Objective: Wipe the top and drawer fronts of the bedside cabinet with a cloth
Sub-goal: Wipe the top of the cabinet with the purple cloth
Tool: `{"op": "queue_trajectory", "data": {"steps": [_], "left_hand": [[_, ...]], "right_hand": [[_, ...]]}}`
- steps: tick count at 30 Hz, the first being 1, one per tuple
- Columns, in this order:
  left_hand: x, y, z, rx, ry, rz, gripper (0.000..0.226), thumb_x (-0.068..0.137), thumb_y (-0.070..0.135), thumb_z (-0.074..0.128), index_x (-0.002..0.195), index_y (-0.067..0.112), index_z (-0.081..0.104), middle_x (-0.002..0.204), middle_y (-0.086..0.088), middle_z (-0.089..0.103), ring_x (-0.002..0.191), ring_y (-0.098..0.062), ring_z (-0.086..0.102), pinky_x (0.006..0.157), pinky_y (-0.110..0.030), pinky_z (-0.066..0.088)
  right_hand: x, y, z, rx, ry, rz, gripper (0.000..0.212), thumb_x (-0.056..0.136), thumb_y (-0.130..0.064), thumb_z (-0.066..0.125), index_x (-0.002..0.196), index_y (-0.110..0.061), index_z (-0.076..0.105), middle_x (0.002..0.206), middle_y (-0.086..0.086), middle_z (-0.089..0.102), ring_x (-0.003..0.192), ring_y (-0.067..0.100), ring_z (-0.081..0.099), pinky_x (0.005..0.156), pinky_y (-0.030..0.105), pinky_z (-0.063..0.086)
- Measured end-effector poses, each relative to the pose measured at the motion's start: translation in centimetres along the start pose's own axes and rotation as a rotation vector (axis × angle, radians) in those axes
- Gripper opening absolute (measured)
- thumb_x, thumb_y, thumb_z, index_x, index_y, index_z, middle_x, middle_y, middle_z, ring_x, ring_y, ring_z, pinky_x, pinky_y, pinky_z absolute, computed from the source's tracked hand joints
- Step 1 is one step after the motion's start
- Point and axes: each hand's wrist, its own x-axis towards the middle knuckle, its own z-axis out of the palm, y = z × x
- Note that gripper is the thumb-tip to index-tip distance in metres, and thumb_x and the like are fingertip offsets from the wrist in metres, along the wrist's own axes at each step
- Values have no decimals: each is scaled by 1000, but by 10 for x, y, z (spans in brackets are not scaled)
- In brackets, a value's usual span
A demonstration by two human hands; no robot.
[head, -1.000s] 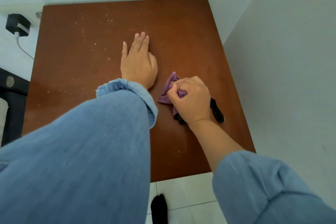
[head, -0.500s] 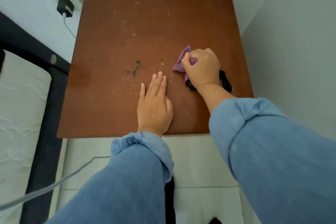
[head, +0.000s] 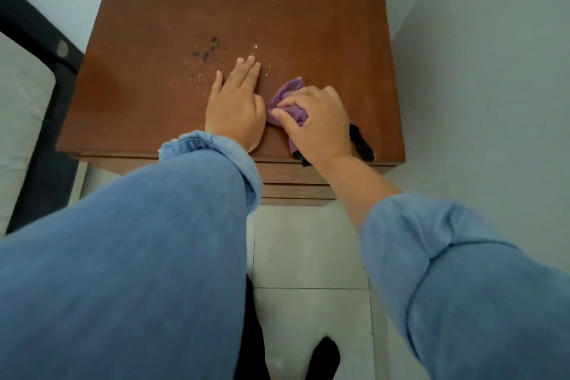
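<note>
I look down at the brown bedside cabinet [head: 324,25]. It stands in a corner, with a white wall [head: 493,71] on its right side.

My left hand [head: 236,105] lies flat on the surface, near the front edge. Its fingers are straight and close together, and it holds nothing. My right hand [head: 314,123] is just beside it, on the right. Its fingers are curled around a bunched-up purple cloth [head: 288,95], and it presses the cloth down on the surface. A bit of the cloth sticks out past my fingers, toward the back. The cloth touches the side of my left hand.

Something small and black [head: 362,143] lies under my right hand and peeks out near the front right edge. I cannot tell what it is.

Little white crumbs [head: 200,77] are sprinkled over the top, most of them past my left hand. There are also a few dark spots [head: 209,49] close to my left fingertips.

Below the front edge I see the tops of the drawer fronts [head: 293,191]. Both my arms wear blue sleeves [head: 138,256]. On the left is a bed with a black frame [head: 40,40]. The floor [head: 308,250] has pale tiles.
</note>
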Motion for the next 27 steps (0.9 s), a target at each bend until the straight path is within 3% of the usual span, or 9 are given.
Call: {"op": "queue_trajectory", "data": {"steps": [3, 6, 10, 12, 16, 19, 23, 25, 27], "left_hand": [[-2, 2, -1, 0, 1, -1, 55, 92, 13, 30, 148, 13, 31, 157, 1, 25, 146, -12, 15, 120, -37, 6], [-2, 4, -4, -1, 3, -2, 54, 94, 15, 28, 148, 13, 30, 157, 1, 25, 146, -11, 15, 120, -37, 6], [-4, 4, -4, 10, -14, -6, 54, 94, 14, 28, 148, 12, 29, 157, 0, 24, 146, -12, 14, 120, -38, 6], [-5, 4, -4, 12, -24, 5, 55, 93, 14, 28, 149, 12, 28, 158, 0, 23, 146, -13, 13, 120, -38, 5], [-2, 2, -11, 11, -45, 31, 57, 93, 15, 29, 149, 11, 25, 158, -1, 21, 146, -14, 14, 120, -37, 6], [-7, 3, -9, -13, -65, 14, 55, 94, 16, 31, 149, 12, 28, 157, -1, 23, 146, -14, 16, 120, -36, 6], [9, 1, -17, -51, 27, 18, 49, 89, 21, 30, 133, 11, 50, 142, -4, 49, 134, -17, 40, 116, -35, 20], [29, -5, -25, -44, 44, 28, 46, 88, 21, 33, 129, 10, 53, 139, -4, 52, 132, -18, 42, 115, -34, 22], [56, -20, -31, -32, 26, 30, 47, 90, 19, 37, 135, 11, 47, 147, -3, 43, 139, -16, 33, 118, -34, 16]], "right_hand": [[-33, -11, -6, 63, 89, -17, 19, 86, -37, 63, 83, -20, 73, 84, -3, 70, 78, 18, 54, 74, 31, 42], [-57, -21, -8, 86, 141, 17, 30, 88, -38, 59, 72, -16, 72, 73, -2, 68, 69, 18, 52, 67, 31, 44], [-73, -27, -22, 94, 24, 77, 43, 90, -44, 52, 63, -16, 69, 60, -3, 64, 59, 14, 51, 60, 27, 41], [-84, -24, -33, 165, -82, 154, 40, 90, -43, 56, 65, -17, 71, 60, -2, 66, 59, 12, 56, 62, 30, 46], [-71, -23, -60, 543, 101, 466, 37, 91, -36, 60, 65, -12, 69, 60, -1, 63, 58, 13, 57, 62, 27, 45], [-35, -19, -67, 619, 105, 613, 46, 91, -43, 56, 69, -4, 67, 62, 9, 61, 60, 14, 53, 63, 29, 44], [23, -11, -64, 624, 127, 684, 49, 91, -48, 54, 53, -18, 51, 54, 1, 50, 55, 14, 46, 61, 32, 39], [56, -8, -59, 752, 159, 770, 47, 86, -56, 57, 53, -21, 53, 62, 4, 62, 63, 20, 60, 71, 33, 50], [93, -7, -51, 1048, 165, 898, 48, 82, -61, 57, 74, -15, 66, 91, 11, 73, 87, 26, 71, 87, 39, 55]]}}
